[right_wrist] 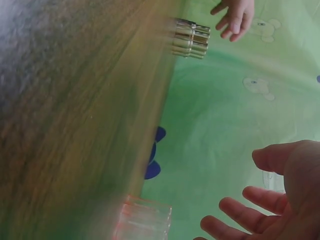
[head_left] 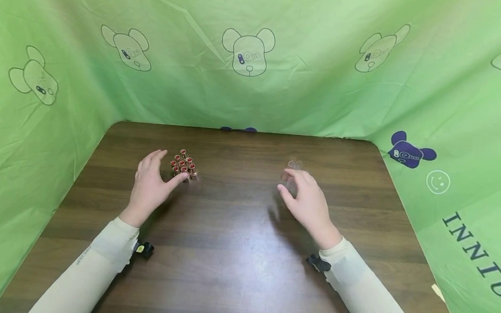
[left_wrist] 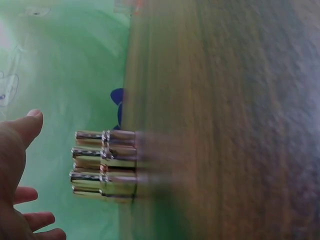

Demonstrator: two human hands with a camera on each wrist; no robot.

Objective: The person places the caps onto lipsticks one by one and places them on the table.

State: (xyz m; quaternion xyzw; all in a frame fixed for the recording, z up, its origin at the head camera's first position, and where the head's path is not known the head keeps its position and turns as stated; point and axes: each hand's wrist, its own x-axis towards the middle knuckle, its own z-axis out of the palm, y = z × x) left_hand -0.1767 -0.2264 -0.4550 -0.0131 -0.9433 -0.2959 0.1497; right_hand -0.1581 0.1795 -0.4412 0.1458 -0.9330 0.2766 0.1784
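Note:
A tight cluster of gold lipstick-like tubes with red tops (head_left: 182,163) stands upright on the left part of the table. My left hand (head_left: 150,185) hovers beside it with spread fingers, and the thumb overlaps the cluster's near edge in the head view. In the left wrist view the tubes (left_wrist: 103,165) show shiny metal sides, apart from the hand (left_wrist: 17,170). Clear, see-through cylinders (right_wrist: 142,218) stand on the right side, partly hidden in the head view by my right hand (head_left: 308,200). That hand's fingers are loosely bent and hold nothing.
The wooden table (head_left: 229,222) carries both groups, with a wide stretch of tabletop between them. Green cloth (head_left: 245,98) with printed bear heads hangs around the back and sides. A small pale piece (head_left: 438,292) lies at the right table edge.

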